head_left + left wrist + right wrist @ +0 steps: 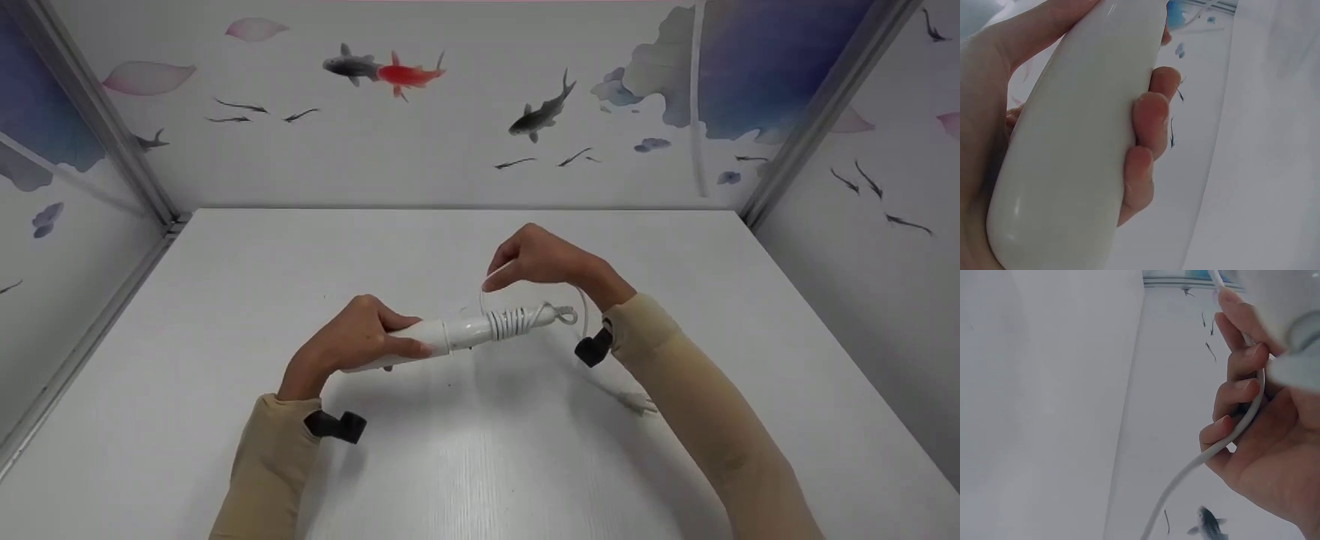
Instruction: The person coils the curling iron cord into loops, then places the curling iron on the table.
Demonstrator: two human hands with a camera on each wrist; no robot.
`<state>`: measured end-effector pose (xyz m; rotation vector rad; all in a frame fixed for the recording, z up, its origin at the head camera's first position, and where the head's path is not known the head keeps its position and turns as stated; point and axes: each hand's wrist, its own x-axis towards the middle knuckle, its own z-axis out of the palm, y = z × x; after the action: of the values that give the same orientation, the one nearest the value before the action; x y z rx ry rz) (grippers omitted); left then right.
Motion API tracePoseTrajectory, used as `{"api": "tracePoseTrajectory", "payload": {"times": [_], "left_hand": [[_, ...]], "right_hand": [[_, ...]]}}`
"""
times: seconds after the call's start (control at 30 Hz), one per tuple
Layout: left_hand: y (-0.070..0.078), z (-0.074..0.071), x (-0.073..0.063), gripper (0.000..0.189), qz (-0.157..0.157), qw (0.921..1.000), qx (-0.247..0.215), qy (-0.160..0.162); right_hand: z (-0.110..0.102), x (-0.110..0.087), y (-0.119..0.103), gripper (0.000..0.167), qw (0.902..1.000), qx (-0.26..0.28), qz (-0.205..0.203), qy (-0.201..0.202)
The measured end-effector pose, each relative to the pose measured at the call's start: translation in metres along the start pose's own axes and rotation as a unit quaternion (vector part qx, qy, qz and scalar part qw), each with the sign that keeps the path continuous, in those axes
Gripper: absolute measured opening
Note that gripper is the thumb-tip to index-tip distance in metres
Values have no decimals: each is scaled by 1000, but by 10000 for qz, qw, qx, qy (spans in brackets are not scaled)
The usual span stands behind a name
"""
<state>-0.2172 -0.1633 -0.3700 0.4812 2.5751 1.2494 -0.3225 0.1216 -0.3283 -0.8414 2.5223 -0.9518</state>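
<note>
I am watching the left hand (360, 339), whose fingers and thumb are wrapping the thick end of a long, glossy white plastic appliance with a rod shape (466, 331). This appliance is lying across the middle of the scene, above the white tabletop (420, 480), with its narrow end pointing to the right hand (536, 259). Around the narrow part, several turns of a thin white cord (1185, 469) are sitting close together, and beyond them a small grey-white loop (564, 315) is sticking out.

The right hand is pinching the cord with thumb and forefinger, and its other fingers are curling over the same cord. The cord is running on to a white two-pin plug (637, 402) beside the beige right sleeve (697, 390); whether the plug is touching the tabletop, I cannot tell.

In my judgement, the step in hand is handling these turns, but I cannot tell if they are being added or taken away. For good work, I am advising a steady left grip, light even tension on the cord, and one turn at a time. I am also minding the loop and the plug, because the cord could be catching there.
</note>
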Motion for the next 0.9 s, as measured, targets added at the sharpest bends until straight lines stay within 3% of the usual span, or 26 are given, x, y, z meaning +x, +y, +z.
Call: {"api": "tracePoseTrajectory", "payload": {"times": [0.37,0.6,0.9], "left_hand": [[-1,0,0,51,-32,9999,99,60],[3,-1,-1,54,-262,9988,269,318],[0,-4,0,58,-477,9967,202,630]], "right_hand": [[-2,-11,-28,12,9995,-213,-45,221],[0,-18,-38,11,9980,-235,-59,588],[6,-23,-46,18,9950,-280,-426,854]]}}
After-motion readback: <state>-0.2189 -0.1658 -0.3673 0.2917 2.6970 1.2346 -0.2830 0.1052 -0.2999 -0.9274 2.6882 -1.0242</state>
